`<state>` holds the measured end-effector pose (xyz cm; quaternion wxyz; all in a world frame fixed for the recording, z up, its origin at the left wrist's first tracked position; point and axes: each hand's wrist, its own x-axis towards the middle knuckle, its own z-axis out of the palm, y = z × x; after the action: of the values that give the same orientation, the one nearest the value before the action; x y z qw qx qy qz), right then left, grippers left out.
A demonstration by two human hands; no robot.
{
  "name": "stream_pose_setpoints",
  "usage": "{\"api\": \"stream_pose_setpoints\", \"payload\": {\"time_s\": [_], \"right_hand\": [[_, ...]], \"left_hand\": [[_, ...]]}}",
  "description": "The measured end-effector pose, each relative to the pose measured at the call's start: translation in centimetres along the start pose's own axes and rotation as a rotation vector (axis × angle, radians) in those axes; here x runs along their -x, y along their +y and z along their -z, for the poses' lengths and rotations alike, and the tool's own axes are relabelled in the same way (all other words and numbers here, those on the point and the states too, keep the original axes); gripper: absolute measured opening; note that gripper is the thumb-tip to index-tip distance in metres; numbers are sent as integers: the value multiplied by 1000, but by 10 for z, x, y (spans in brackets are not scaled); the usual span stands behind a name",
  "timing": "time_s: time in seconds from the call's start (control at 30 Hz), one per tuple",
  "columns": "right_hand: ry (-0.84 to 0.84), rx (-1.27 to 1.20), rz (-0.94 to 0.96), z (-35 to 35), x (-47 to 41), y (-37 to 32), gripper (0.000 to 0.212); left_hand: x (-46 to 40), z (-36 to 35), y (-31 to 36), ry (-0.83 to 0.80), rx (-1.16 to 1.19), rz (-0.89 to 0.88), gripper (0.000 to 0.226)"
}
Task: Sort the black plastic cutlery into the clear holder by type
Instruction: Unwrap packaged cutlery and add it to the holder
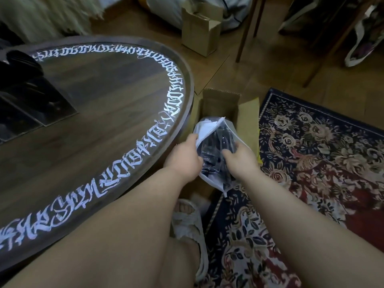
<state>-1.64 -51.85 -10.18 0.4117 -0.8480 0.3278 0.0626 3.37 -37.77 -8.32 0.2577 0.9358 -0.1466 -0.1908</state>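
While gripping the bag (216,150) of cutlery (218,146) from both sides, held low over an open box (226,109) on the floor: left hand (184,157) curled round the near left edge, right hand (239,159) pinching the opposite side, mouth pulled apart between them. Beyond and left of the left hand, a round table (104,121) with white lettering; under and right of the right hand, a floral rug (311,163). Holder (27,96) far left on the table, blurred.
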Motion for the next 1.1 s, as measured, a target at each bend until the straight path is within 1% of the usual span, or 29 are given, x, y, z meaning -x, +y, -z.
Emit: {"api": "stream_pose_setpoints", "payload": {"time_s": [0.07,0.13,0.2,0.27,0.3,0.37,0.4,0.47,0.53,0.63,0.8,0.83,0.93,1.03,1.1], "right_hand": [[-2,63,-89,-6,-8,-4,37],[19,188,-157,-12,-15,-6,56],[-16,215,-195,-17,-20,-6,71],[-74,245,-237,-17,-21,-8,75],[-88,298,-254,-15,-21,-9,74],[-105,391,-290,-12,-22,-13,70],[-122,385,-303,-11,-23,-13,67],[-166,309,-310,-11,-24,-13,62],[-197,152,-316,-12,-24,-12,55],[-168,-112,-335,-14,-25,-12,46],[-164,-285,-353,-7,-21,-10,17],[-165,-317,-361,-6,-20,-10,15],[-173,-390,-369,2,-14,-9,19],[-167,-470,-377,7,-7,-8,18],[-155,-505,-378,10,-2,-7,22]], "left_hand": [[-1,-2,1,-2,-24,-10,60],[-1,-4,1,1,-51,-21,61],[-1,-5,1,-4,-65,-28,61],[-1,-5,-1,-16,-77,-18,62],[-1,-5,-1,-22,-81,-10,63],[-1,-5,-2,-32,-83,1,64],[-1,-5,-2,-36,-80,4,64],[-1,-4,-2,-45,-72,9,65],[0,-3,-1,-54,-70,9,67],[1,-2,-2,-50,-65,1,66],[1,0,-4,-52,-8,-2,63],[1,1,-4,-55,2,-2,63],[3,2,1,-30,-29,-29,58],[7,3,13,68,-86,-102,52],[12,5,21,139,-82,-161,40]]}}
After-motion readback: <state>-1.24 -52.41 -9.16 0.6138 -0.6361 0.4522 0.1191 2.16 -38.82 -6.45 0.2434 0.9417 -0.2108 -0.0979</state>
